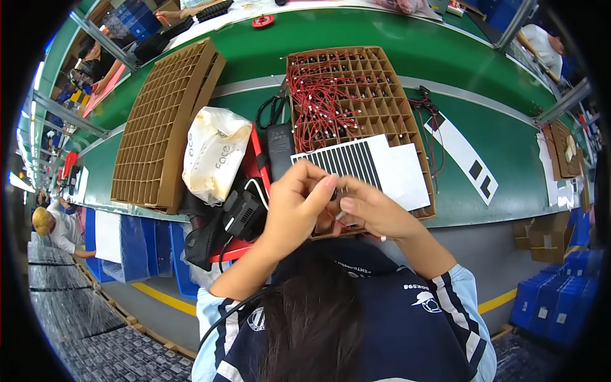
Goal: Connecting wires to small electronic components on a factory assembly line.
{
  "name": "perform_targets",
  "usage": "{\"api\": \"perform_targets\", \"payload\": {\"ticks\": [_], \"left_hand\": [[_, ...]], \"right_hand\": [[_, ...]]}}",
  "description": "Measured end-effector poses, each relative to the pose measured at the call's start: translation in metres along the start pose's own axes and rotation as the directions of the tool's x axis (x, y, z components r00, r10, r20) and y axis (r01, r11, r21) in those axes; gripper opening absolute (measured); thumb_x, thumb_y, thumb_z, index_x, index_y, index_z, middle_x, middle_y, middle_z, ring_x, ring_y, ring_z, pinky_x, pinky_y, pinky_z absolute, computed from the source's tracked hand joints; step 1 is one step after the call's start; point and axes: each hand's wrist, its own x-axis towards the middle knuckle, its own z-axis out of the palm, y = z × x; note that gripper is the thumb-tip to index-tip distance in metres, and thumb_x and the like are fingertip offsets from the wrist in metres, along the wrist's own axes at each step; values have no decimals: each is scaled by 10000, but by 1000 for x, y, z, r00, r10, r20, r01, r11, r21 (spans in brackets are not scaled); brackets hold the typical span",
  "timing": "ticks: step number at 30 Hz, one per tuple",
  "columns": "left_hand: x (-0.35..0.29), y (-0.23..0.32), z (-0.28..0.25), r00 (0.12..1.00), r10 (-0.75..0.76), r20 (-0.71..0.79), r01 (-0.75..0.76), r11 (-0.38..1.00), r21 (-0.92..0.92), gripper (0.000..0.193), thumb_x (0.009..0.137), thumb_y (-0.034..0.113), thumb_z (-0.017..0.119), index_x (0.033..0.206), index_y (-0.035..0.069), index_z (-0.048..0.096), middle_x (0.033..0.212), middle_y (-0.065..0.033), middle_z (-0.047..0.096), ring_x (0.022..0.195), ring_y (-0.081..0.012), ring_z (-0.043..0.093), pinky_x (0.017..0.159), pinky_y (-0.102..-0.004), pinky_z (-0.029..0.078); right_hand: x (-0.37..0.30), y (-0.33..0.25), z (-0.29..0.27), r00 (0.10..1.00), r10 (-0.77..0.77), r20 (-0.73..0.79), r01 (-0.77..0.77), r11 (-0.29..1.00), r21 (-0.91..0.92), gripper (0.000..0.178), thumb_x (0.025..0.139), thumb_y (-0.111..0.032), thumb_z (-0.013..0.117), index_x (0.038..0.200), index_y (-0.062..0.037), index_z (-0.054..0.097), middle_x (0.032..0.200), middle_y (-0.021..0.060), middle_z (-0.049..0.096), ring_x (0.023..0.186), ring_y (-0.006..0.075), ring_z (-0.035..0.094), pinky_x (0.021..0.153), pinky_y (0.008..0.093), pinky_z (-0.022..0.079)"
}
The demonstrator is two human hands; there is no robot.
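Note:
My left hand [294,202] and my right hand [377,211] meet in front of my chest, fingertips pinched close together. Between them is a small piece, partly dark, mostly hidden by the fingers; I cannot make out its kind. Just beyond my fingers lies a white sheet with black strips [347,160], beside a plain white sheet [409,177]. Both rest on a cardboard divider box [375,105], whose cells hold small black parts. Thin red wires [318,105] with white connectors run tangled over its left half.
Left on the green bench stand cardboard dividers [149,121], a white soft pack [217,156], a black adapter [280,149] and a black device [242,214]. A white strip with black patches [463,156] lies right. Across the bench are other people; blue bins [554,296] stand lower right.

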Motion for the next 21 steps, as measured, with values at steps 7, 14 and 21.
{"api": "perform_targets", "payload": {"ticks": [7, 14, 21], "left_hand": [[20, 14, -10, 991, -6, 136, -38, 948, 316, 199, 803, 123, 613, 863, -4, 471, 640, 2, 510, 508, -24, 434, 452, -177, 337], [102, 5, 1, 933, 127, 336, -328, 682, 653, 141, 803, 131, 549, 865, 4, 536, 637, -128, 517, 538, -205, 514, 525, -319, 411], [206, -69, 22, 836, 23, 548, -544, 163, 823, 180, 720, 83, 510, 881, 57, 586, 931, -166, 532, 829, -336, 570, 715, -426, 464]], "right_hand": [[-31, -18, -8, 994, -31, -108, 22, 997, -80, 207, 889, -228, 464, 886, -33, 534, 558, -22, 476, 433, 12, 351, 400, 142, 254], [-82, -68, -78, 827, -312, -468, 88, 893, -441, 241, 870, -184, 451, 922, 16, 575, 545, -29, 464, 443, 5, 344, 385, 146, 225], [-21, -70, -216, 572, -619, -538, -57, 624, -779, 302, 815, -76, 477, 1105, -24, 543, 631, 69, 549, 562, 136, 508, 539, 268, 419]]}}
